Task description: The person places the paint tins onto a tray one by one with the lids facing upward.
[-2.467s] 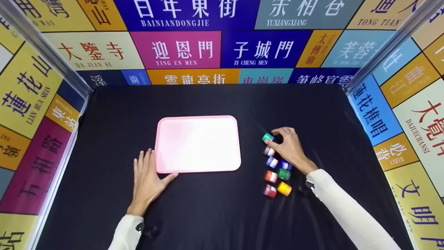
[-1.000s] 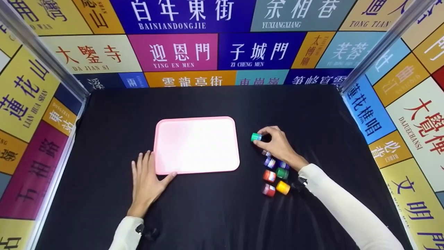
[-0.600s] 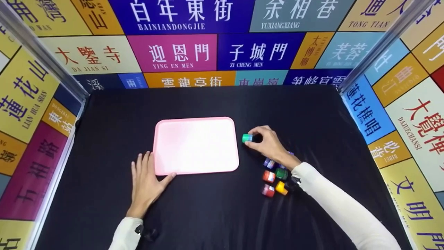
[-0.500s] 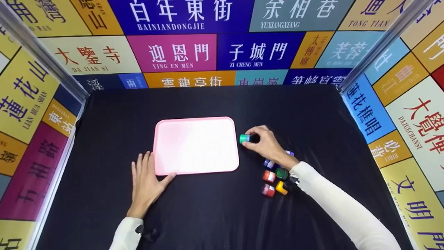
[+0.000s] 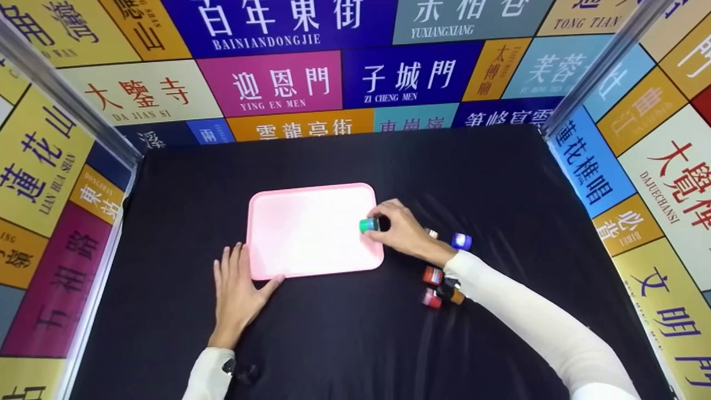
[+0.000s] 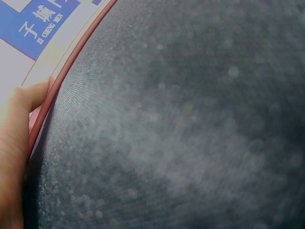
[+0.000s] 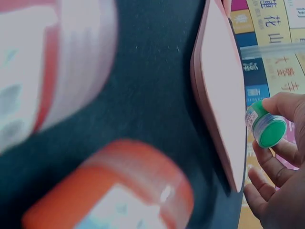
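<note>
My right hand [image 5: 404, 232] pinches a small green paint jar [image 5: 365, 225] between thumb and fingers, over the right edge of the pink tray [image 5: 305, 239]. In the right wrist view, the same green paint jar [image 7: 272, 133] lies tilted on its side in the fingertips, and no contact with the tray shows. My left hand [image 5: 236, 297] rests at the tray's lower left corner, fingers straight along the left side and thumb at the front rim. The left wrist view shows that thumb [image 6: 33, 95] against the rim.
Right of the tray lie several paint jars: a blue one [image 5: 461, 241], an orange one [image 5: 432, 275], a red one [image 5: 431, 298] and a yellow one [image 5: 457, 297]. My right forearm partly hides the group. A black cloth [image 5: 333, 339] covers the table; printed panels [image 5: 278, 83] wall it in.
My right hand has carried the green paint jar leftward from the group of jars to above the tray's right edge. The left hand stays at the tray corner.
</note>
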`<action>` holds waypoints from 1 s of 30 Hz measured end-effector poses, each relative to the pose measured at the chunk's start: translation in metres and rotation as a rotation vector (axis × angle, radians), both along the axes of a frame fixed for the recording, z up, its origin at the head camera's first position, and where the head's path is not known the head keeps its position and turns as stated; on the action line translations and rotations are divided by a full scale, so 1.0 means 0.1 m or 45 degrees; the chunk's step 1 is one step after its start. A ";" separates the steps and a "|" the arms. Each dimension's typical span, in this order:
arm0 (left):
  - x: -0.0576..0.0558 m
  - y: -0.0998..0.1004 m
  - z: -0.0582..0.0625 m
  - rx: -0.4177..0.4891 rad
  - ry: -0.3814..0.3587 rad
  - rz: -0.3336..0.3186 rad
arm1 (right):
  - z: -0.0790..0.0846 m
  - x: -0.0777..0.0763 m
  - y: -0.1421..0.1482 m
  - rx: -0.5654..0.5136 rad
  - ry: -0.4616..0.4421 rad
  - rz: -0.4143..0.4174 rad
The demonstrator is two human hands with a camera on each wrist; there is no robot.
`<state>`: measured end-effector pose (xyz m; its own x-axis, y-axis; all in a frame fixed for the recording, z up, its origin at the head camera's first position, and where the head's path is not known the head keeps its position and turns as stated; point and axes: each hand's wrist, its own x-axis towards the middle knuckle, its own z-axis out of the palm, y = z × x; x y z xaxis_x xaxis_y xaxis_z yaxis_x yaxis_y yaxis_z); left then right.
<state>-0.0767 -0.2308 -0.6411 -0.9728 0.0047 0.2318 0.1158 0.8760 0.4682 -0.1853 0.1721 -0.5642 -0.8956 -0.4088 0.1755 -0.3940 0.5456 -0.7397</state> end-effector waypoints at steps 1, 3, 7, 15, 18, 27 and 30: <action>0.00 0.00 0.00 0.001 -0.001 -0.001 | 0.00 0.00 -0.03 0.002 0.002 0.011; -0.01 0.00 -0.01 0.002 -0.001 -0.003 | 0.00 -0.01 -0.09 0.008 0.004 0.027; -0.01 0.01 -0.01 0.002 -0.003 -0.006 | -0.01 -0.02 -0.17 0.023 0.000 0.049; -0.01 0.00 0.01 0.001 0.000 0.001 | -0.01 -0.01 -0.33 0.058 0.028 0.093; 0.00 0.00 0.01 0.001 0.014 0.003 | -0.01 -0.01 -0.39 0.062 0.029 0.106; 0.01 0.00 0.00 0.004 0.036 -0.004 | -0.06 -0.01 -0.56 0.085 0.065 0.142; 0.00 0.00 0.00 0.000 0.025 -0.007 | -0.07 -0.01 -0.62 0.090 0.049 0.146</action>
<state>-0.0763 -0.2307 -0.6410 -0.9680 0.0101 0.2509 0.1298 0.8755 0.4655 -0.1860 0.1106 -0.5710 -0.8355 -0.5205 0.1761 -0.4841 0.5457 -0.6840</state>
